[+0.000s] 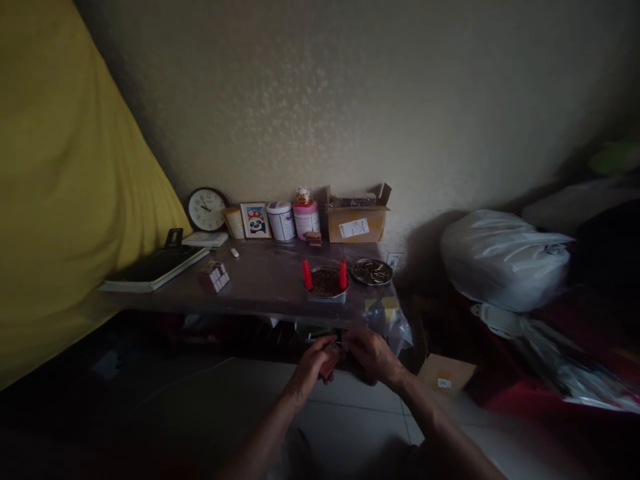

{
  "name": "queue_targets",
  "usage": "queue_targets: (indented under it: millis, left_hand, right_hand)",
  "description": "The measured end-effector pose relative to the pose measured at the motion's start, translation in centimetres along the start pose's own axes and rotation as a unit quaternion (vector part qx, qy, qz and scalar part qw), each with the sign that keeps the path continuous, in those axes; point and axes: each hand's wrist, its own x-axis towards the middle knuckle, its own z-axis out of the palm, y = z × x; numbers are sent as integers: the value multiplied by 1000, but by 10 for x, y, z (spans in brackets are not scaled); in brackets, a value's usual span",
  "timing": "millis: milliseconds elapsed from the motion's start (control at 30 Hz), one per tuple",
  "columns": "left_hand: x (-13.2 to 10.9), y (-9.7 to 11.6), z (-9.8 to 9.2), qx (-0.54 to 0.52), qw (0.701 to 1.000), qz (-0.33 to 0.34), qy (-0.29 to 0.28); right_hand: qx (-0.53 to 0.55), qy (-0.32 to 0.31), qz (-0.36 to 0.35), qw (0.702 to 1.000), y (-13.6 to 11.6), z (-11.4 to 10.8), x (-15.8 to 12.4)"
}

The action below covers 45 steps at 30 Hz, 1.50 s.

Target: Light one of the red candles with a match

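My left hand [316,360] is closed around a small reddish-brown matchbox [328,365], in front of the table edge. Close beside it, my right hand [371,352] is pinched on a thin pale stick that looks like a match [341,343]. The stick's end lies at the matchbox; I cannot tell whether they touch. Beyond my hands, two red candles stand upright, a left candle [307,274] and a right candle [343,274], at either side of a round dish [327,295] of dark grains. No clear flame shows on either wick.
A second round dish [371,283] holds pale sticks on dark grains. A puzzle cube [215,277], a clock [207,209], tubs and a cardboard box [355,227] are on the table [265,287]. White bags [500,260] are piled right; a yellow curtain [75,187] hangs left.
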Motion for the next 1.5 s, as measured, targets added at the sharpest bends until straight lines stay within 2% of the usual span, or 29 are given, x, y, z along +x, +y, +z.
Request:
queue_targets:
  millis: [133,233,333,500,733,900,1000,1133,1300,1367,1500]
  left_hand:
    - [2,-3,-2,-10,999,29,8]
    - [2,-5,-3,-38,998,37,16]
    - [0,-5,-2,-68,996,49,12]
    - [-2,-1,-1,-86,995,50,23]
    - [-2,3,2,-84,993,21,83]
    - [0,0,1,-83,992,22,94]
    - [5,-7,-2,-88,991,31,96]
    - [17,-18,-8,-95,991,26,95]
    - [26,-26,-10,-103,992,-3,78]
    - [24,-27,-9,-114,991,2,72]
    - [15,-23,-5,-145,988,18,54]
  right_hand:
    - [65,41,-8,997,1,-4,2]
    - [98,43,29,994,-2,-4,1]
    - [145,32,73,986,-6,-4,0]
    - [208,17,109,972,-8,-1,0]
    - [322,-7,107,941,-3,9,-1]
    - [369,-33,97,924,-16,13,-4]
    - [330,-24,65,942,-27,17,-7]
    - [204,-2,-1,979,-38,27,-13]
    - [76,0,-107,991,-45,38,-20]
    - [39,6,-119,992,-44,41,-21]
    - [13,21,-93,995,-34,42,-17]
